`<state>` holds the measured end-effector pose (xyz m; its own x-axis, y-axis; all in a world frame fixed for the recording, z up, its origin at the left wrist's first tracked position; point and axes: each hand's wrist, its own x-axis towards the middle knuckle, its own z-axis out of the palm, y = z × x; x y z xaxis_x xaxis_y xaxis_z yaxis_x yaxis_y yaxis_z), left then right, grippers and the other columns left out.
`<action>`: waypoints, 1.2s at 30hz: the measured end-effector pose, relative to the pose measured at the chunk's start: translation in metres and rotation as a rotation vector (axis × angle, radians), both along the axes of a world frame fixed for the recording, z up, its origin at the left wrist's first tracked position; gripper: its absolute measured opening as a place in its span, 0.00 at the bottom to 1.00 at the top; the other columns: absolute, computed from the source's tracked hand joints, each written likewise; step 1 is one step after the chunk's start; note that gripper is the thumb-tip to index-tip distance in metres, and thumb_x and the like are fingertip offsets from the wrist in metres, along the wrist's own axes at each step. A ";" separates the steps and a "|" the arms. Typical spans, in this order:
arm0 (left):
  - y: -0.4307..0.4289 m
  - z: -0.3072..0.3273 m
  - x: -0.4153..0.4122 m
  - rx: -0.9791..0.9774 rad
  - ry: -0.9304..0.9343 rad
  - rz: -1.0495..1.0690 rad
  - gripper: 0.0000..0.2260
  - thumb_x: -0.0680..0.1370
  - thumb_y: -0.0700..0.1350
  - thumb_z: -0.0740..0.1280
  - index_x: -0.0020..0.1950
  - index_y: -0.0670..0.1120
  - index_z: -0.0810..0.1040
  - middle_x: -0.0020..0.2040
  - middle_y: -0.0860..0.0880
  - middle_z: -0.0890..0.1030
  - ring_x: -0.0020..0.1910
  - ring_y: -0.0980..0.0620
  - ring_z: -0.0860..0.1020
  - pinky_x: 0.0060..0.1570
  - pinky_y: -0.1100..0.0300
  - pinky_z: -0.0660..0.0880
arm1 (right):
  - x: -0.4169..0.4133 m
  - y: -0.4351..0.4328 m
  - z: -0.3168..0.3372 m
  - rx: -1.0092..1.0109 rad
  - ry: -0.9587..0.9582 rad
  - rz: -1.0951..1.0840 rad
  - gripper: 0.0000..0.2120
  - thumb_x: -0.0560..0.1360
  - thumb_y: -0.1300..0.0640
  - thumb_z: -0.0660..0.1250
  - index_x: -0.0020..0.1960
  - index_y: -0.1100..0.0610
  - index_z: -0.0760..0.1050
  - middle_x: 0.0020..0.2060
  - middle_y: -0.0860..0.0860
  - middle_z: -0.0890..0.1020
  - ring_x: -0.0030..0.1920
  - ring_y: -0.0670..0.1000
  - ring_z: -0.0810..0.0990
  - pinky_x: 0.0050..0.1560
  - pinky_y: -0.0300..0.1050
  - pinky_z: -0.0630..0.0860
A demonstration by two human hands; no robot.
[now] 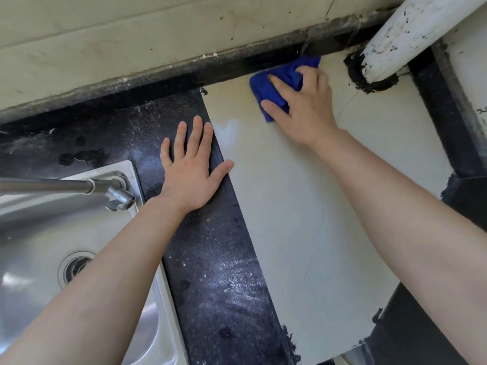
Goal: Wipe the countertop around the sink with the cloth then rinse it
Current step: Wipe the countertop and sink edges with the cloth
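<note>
R hand (303,106) grips blue cloth (274,88) on pale worktop (303,206) at back wall nr white pipe (411,35), L hand (191,164) flat/open on dark strip by sink (39,233); risk: cloth snags pipe's crumbly black sealant, smears grit.
</note>
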<state>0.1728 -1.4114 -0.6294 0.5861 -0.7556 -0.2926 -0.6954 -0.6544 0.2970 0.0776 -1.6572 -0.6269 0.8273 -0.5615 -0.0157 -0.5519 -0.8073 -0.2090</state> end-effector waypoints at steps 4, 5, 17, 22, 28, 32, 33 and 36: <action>0.000 0.005 0.002 -0.008 0.048 -0.002 0.38 0.79 0.67 0.53 0.82 0.51 0.43 0.82 0.52 0.40 0.80 0.48 0.38 0.76 0.43 0.37 | 0.030 0.022 -0.002 -0.046 0.004 -0.117 0.28 0.79 0.35 0.54 0.75 0.47 0.67 0.70 0.60 0.67 0.69 0.66 0.64 0.68 0.58 0.62; 0.001 0.007 0.003 -0.006 0.053 -0.010 0.39 0.79 0.67 0.55 0.82 0.50 0.44 0.82 0.52 0.40 0.80 0.48 0.38 0.76 0.43 0.37 | 0.023 0.028 0.001 -0.044 0.008 -0.065 0.28 0.80 0.36 0.54 0.75 0.48 0.68 0.69 0.60 0.68 0.68 0.66 0.65 0.68 0.58 0.63; 0.024 0.031 -0.006 0.107 0.044 -0.074 0.53 0.62 0.77 0.66 0.81 0.59 0.50 0.82 0.50 0.42 0.81 0.45 0.41 0.77 0.41 0.44 | -0.021 0.053 0.010 0.024 0.091 0.262 0.30 0.80 0.34 0.53 0.79 0.44 0.61 0.76 0.59 0.60 0.74 0.64 0.58 0.76 0.60 0.55; 0.022 0.031 -0.006 0.106 0.083 -0.014 0.54 0.60 0.76 0.70 0.80 0.61 0.53 0.82 0.52 0.43 0.81 0.47 0.41 0.77 0.43 0.42 | 0.055 0.068 -0.003 0.008 0.071 0.118 0.29 0.79 0.34 0.55 0.78 0.41 0.62 0.76 0.59 0.61 0.74 0.65 0.59 0.74 0.58 0.56; 0.020 0.036 -0.007 0.108 0.091 0.004 0.54 0.60 0.74 0.71 0.80 0.60 0.53 0.82 0.51 0.44 0.81 0.47 0.42 0.77 0.42 0.43 | -0.067 0.088 -0.004 0.102 -0.016 0.260 0.27 0.81 0.37 0.56 0.76 0.45 0.67 0.76 0.59 0.64 0.77 0.63 0.58 0.77 0.59 0.57; 0.022 0.033 -0.008 0.089 0.088 0.011 0.53 0.60 0.74 0.71 0.80 0.61 0.54 0.82 0.52 0.44 0.81 0.48 0.42 0.77 0.42 0.43 | -0.165 0.052 0.006 0.155 0.117 0.214 0.28 0.81 0.34 0.53 0.79 0.40 0.59 0.80 0.56 0.54 0.81 0.58 0.46 0.79 0.62 0.49; 0.022 0.032 -0.008 0.086 0.087 0.011 0.53 0.60 0.74 0.72 0.80 0.61 0.54 0.82 0.52 0.44 0.81 0.48 0.42 0.77 0.42 0.43 | -0.165 0.035 0.009 0.152 0.139 0.146 0.29 0.81 0.33 0.51 0.79 0.39 0.57 0.81 0.55 0.52 0.81 0.58 0.44 0.79 0.62 0.47; 0.022 0.032 -0.009 0.075 0.094 0.016 0.53 0.59 0.74 0.72 0.80 0.61 0.55 0.82 0.52 0.44 0.81 0.48 0.42 0.77 0.42 0.42 | -0.113 -0.001 0.012 0.155 0.127 -0.114 0.30 0.82 0.33 0.50 0.81 0.41 0.52 0.82 0.54 0.47 0.81 0.58 0.40 0.80 0.58 0.41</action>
<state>0.1638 -1.3895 -0.5975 0.5652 -0.7203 -0.4021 -0.6560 -0.6880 0.3104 -0.0357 -1.6577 -0.6149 0.7447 -0.6338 -0.2091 -0.6673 -0.7020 -0.2489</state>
